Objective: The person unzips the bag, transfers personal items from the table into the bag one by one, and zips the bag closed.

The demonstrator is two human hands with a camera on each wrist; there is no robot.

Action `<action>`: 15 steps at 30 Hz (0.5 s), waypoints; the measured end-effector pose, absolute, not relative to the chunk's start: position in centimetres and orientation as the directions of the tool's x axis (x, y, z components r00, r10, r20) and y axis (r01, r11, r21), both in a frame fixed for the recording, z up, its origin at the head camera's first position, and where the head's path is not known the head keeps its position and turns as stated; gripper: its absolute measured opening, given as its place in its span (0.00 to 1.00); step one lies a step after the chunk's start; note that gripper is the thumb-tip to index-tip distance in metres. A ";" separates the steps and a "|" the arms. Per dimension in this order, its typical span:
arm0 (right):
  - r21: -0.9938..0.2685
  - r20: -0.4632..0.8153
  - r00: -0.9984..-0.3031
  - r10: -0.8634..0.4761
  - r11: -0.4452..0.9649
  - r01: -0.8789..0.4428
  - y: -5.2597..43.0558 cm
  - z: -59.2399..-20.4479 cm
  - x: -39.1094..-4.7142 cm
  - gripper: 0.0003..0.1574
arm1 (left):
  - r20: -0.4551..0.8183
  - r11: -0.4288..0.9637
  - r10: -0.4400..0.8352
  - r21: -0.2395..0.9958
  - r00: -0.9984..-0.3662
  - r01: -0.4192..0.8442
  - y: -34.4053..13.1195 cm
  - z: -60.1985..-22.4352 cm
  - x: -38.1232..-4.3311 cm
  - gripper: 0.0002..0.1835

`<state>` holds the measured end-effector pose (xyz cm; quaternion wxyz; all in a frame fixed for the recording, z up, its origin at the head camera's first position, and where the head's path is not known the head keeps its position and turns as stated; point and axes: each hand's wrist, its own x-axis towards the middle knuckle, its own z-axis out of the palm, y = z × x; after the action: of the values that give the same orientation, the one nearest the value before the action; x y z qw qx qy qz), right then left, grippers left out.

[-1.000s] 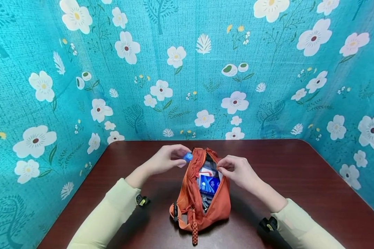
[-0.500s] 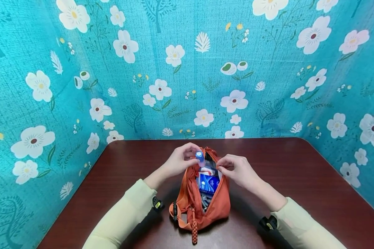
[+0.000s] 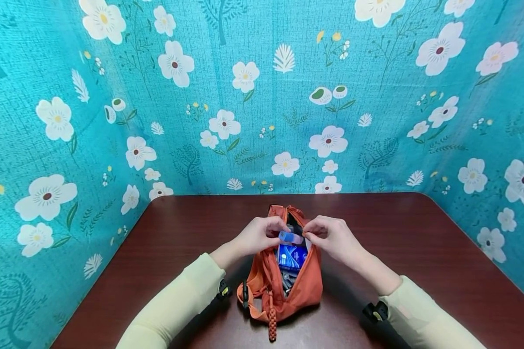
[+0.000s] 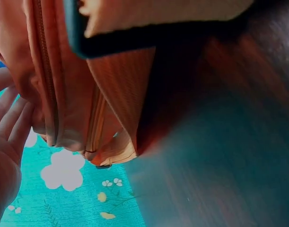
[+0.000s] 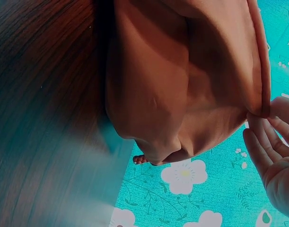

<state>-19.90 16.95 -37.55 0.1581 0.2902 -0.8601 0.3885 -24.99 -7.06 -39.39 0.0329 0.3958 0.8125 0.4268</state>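
An orange zip-up bag [image 3: 307,291] stands on the table with its zipped mouth spread apart. My left hand [image 3: 261,235] reaches over the bag's left edge and pinches a small blue-and-clear bottle [image 3: 290,237] lying sideways across the opening. Thumb and fingers of my right hand [image 3: 335,240] pinch the right rim of the mouth; the right wrist view shows that rim [image 5: 263,94] between them. Just below the bottle, a blue box [image 3: 292,257] with white markings sits inside the bag. In the left wrist view, the bag's side hides most of what my left hand [image 4: 9,127] holds.
Smaller items [image 3: 288,281] lie in the bag's near end. A braided zip pull [image 3: 272,317] and a strap with a black buckle [image 3: 245,294] hang at its front left. The dark wooden table [image 3: 192,218] meets a turquoise flowered cloth [image 3: 262,121] behind.
My left hand has brought the bottle from the bag's left side rightward over the opening, then lower, and the bottle has turned sideways. My right hand stays on the rim.
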 end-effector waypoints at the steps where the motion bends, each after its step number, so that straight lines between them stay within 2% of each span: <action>1: -0.577 0.497 -0.781 -0.378 0.529 -0.623 17.0 -37.6 -19.9 0.09 | 0.276 0.343 0.675 0.703 -0.684 0.623 -7.0 -39.4 -25.0 0.12; 4: -0.575 0.499 -0.780 -0.378 0.529 -0.625 17.0 -37.6 -19.9 0.09 | 0.273 0.406 0.693 0.618 -0.668 0.673 -6.8 -39.3 -25.0 0.12; 8: -0.574 0.509 -0.773 -0.378 0.520 -0.632 17.1 -37.6 -19.9 0.09 | 0.317 0.454 0.739 0.418 -0.594 0.787 -6.3 -39.1 -25.0 0.13; 10: -0.575 0.513 -0.771 -0.378 0.515 -0.636 17.1 -37.6 -19.9 0.08 | 0.317 0.454 0.757 0.374 -0.572 0.809 -6.0 -39.1 -25.0 0.14; 12: -0.577 0.514 -0.770 -0.378 0.513 -0.636 17.0 -37.6 -19.9 0.08 | 0.297 0.443 0.765 0.400 -0.571 0.802 -5.8 -39.0 -25.0 0.14; 15: -0.577 0.510 -0.775 -0.374 0.519 -0.630 17.1 -37.7 -19.9 0.08 | 0.250 0.412 0.765 0.517 -0.593 0.750 -5.9 -39.1 -25.1 0.15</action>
<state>-19.87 17.07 -37.67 0.1630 0.2933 -0.8563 0.3927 -25.10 -5.86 -39.10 0.0127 0.4510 0.8402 0.3009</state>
